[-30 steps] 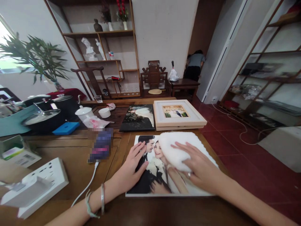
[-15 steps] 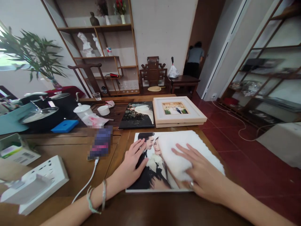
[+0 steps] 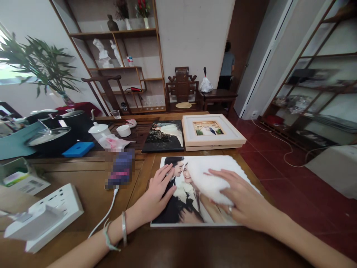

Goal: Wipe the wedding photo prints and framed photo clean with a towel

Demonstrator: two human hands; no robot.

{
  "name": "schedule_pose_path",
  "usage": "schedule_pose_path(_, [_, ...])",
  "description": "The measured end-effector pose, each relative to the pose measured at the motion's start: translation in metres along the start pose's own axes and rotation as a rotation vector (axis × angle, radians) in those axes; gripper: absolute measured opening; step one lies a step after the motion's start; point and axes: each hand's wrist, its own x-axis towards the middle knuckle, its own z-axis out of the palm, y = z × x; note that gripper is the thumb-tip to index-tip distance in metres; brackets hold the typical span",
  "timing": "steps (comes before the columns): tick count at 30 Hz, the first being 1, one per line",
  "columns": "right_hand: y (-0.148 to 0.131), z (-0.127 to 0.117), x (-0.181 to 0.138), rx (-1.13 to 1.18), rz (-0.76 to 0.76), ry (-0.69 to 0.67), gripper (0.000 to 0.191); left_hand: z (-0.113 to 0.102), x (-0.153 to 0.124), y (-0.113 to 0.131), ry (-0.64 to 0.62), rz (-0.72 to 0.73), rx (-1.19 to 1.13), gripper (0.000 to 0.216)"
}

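A photo print point(image 3: 192, 217) of a couple lies flat on the wooden table in front of me. My left hand point(image 3: 157, 193) rests on its left side with the fingers stretched out and slightly apart, holding nothing. Over the right half of the print, my right hand point(image 3: 244, 197) presses on a fluffy white cloth point(image 3: 205, 176), its fingers bent over it and the ring finger near the print's lower part. The cloth bulges out to the left of those fingers and covers part of the pictured couple.
Behind the print lie a dark photo panel point(image 3: 164, 139) and a light wooden picture frame point(image 3: 237, 141). On the left are a phone point(image 3: 120, 169) on a white cable, a power strip point(image 3: 68, 206), a blue block point(image 3: 78, 149) and cookware. A person point(image 3: 228, 67) stands by the far doorway.
My right hand has shifted a little to the right, and the white cloth looks more bunched beneath it. The left hand stays in place on the print. The person at the back has moved left.
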Motion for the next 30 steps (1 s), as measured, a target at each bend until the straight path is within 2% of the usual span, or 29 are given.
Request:
schedule_pose_path(4, [0.033, 0.013, 0.023, -0.123, 0.046, 0.051, 0.018, -0.002, 0.000, 0.001, 0.012, 0.012, 0.005, 0.049])
schedule_pose_path(7, [0.039, 0.018, 0.028, -0.143, 0.015, 0.019, 0.019, -0.002, 0.000, 0.002, 0.015, -0.012, 0.014, 0.047])
schedule_pose_path(10, [0.021, 0.016, 0.018, -0.119, -0.042, -0.040, 0.018, 0.000, -0.001, 0.002, 0.045, -0.007, 0.019, 0.046])
schedule_pose_path(13, [-0.014, 0.012, -0.004, -0.061, -0.108, -0.140, 0.017, 0.002, -0.001, -0.001, 0.074, 0.008, 0.011, 0.046])
schedule_pose_path(17, [-0.049, 0.012, -0.034, 0.011, -0.186, -0.228, 0.055, 0.003, 0.001, -0.003, 0.075, 0.007, 0.000, 0.045])
schedule_pose_path(19, [-0.051, 0.013, -0.042, 0.034, -0.199, -0.204, 0.060, 0.003, 0.001, -0.003, 0.084, 0.016, 0.001, 0.044])
schedule_pose_path(22, [-0.035, 0.010, -0.035, 0.057, -0.159, -0.151, 0.043, 0.003, 0.001, -0.002, 0.104, 0.034, 0.011, 0.045])
schedule_pose_path(26, [0.003, 0.007, -0.003, 0.019, 0.006, -0.068, 0.015, -0.001, 0.001, 0.001, 0.109, 0.049, 0.019, 0.045])
schedule_pose_path(30, [0.032, 0.014, 0.027, -0.040, 0.052, 0.028, 0.024, -0.004, 0.002, 0.002, 0.137, 0.084, 0.036, 0.044])
